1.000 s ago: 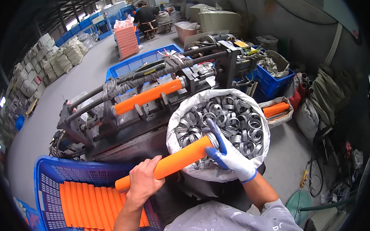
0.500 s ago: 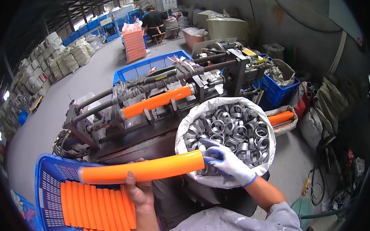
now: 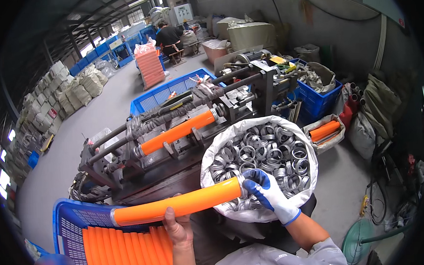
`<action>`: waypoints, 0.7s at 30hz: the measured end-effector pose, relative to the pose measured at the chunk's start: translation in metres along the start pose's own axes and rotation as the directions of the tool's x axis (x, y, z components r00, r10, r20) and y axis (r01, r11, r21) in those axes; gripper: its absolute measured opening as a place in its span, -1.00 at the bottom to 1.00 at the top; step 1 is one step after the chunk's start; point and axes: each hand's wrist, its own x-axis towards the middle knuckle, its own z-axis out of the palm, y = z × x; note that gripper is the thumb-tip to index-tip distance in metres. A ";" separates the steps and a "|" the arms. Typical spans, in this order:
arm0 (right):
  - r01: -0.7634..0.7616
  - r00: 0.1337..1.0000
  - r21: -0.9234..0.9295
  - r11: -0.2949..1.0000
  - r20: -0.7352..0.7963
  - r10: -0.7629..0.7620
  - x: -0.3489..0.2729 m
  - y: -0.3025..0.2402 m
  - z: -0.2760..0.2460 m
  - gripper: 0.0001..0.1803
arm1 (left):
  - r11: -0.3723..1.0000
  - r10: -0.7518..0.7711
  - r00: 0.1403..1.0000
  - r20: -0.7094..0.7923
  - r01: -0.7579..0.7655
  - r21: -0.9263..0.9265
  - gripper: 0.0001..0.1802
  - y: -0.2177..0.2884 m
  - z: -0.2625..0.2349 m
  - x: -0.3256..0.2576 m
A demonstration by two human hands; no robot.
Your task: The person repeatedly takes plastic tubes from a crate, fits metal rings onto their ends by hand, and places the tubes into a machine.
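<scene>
An orange tube [image 3: 179, 206] slants across in front of me, its right end a little higher. My left hand [image 3: 179, 228], bare, is closed around its underside near the middle. A grey metal ring [image 3: 113, 217] sits at the tube's left end. At the right end my right hand [image 3: 266, 191], in a white and blue glove, pinches another metal ring [image 3: 243, 185] against the tube's mouth; the fingers partly hide it. Behind that hand stands a white sack [image 3: 208, 168] full of loose metal rings. More orange tubes [image 3: 125, 250] lie side by side in a blue basket [image 3: 61, 229] at the lower left.
Beyond the tube stands a machine with dark bars [image 3: 106, 142], holding an orange tube [image 3: 179, 132] in it. Right of the sack is a smaller sack [image 3: 337, 139] with orange pieces. A green round base [image 3: 357, 240] stands lower right. A person [image 3: 169, 37] sits far back.
My right hand now pinches a metal ring at the tube's right end, where the end was bare before. The tube tilts more, its left end lower. The whole view has shifted slightly.
</scene>
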 end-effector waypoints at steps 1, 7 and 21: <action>-0.035 0.999 -0.027 0.999 -0.011 0.035 0.000 -0.001 0.000 -0.69 | 1.000 0.002 1.000 0.010 -0.002 -0.002 -0.55 -0.002 -0.004 0.002; -0.144 0.989 -0.041 0.989 -0.044 0.143 0.004 -0.011 -0.004 -0.69 | 1.000 -0.010 0.998 0.059 0.011 -0.001 -0.59 -0.008 -0.006 0.010; 0.085 0.993 0.168 0.982 0.064 -0.097 0.007 -0.003 -0.011 -0.28 | 0.986 -0.085 0.987 0.133 0.103 -0.129 -0.52 -0.016 0.008 0.024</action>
